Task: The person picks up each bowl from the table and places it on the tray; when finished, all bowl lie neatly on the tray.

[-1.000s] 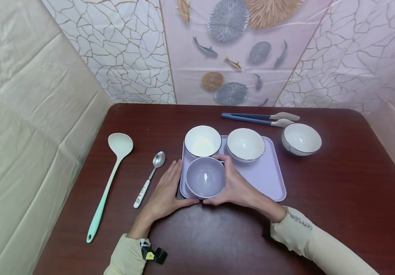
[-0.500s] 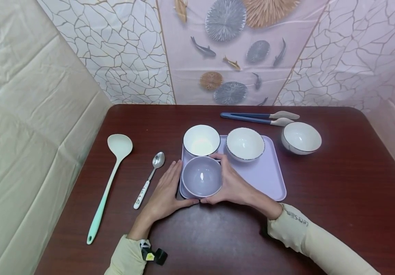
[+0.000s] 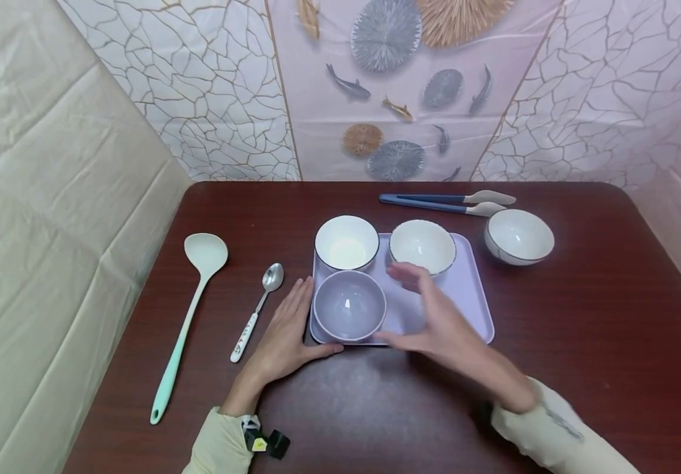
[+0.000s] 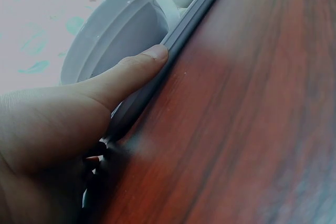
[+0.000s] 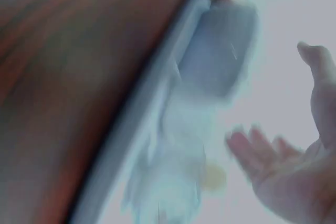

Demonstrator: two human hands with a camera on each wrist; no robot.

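Observation:
A grey-purple bowl [image 3: 350, 305] stands upright on the front left of a lilac tray [image 3: 402, 313]. My left hand [image 3: 283, 339] rests against the tray's front left corner, fingers straight along the left side. In the left wrist view its thumb [image 4: 131, 74] lies on the tray's front edge. Right of the bowl, my right hand [image 3: 435, 322] hangs over the tray, fingers spread and holding nothing. Behind the grey-purple bowl stands a white bowl with a dark rim [image 3: 347, 242]. Another white bowl [image 3: 422, 246] sits beside it, its near side partly hidden by my right fingers. The right wrist view is blurred.
On the left lie a white-and-mint ladle [image 3: 189, 322] and a metal spoon with a patterned handle [image 3: 257, 313]. Blue tongs with pale tips [image 3: 443, 201] lie at the back. A third white bowl [image 3: 520, 237] stands on the table right of the tray.
The grey-purple bowl has shifted slightly left on the tray. My right hand has let go of it and moved away to the right. My left hand stays at the tray corner.

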